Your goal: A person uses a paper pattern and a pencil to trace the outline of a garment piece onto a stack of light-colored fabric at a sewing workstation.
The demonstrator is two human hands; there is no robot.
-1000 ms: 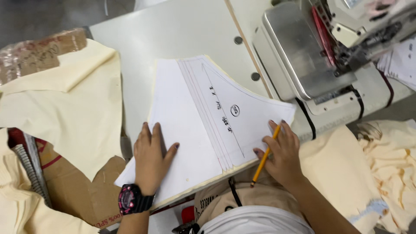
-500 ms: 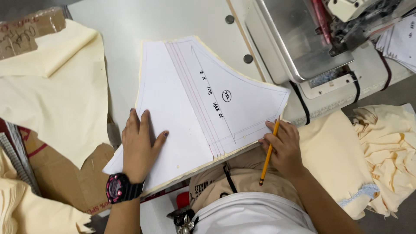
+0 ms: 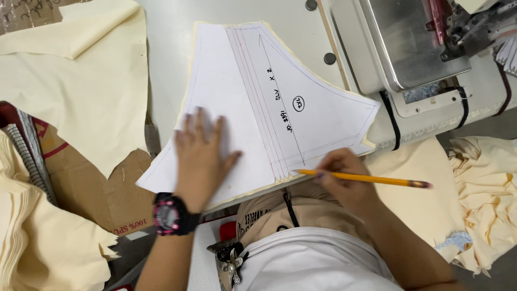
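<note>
A white paper pattern piece with drawn lines lies on cream fabric whose edge shows around it, on the pale table. My left hand presses flat on the paper's near left part; a black and pink watch is on that wrist. My right hand holds a yellow pencil almost level, its tip at the paper's near edge and its dark end pointing right.
A grey sewing machine stands at the back right. Loose cream fabric lies at the left over a cardboard box. More cream cloth hangs at the right, and a stack of it at the near left.
The pencil has swung from pointing up and away to lying almost level, tip at the paper's near edge. My left hand shifted slightly on the paper and is blurred. The camera moved closer.
</note>
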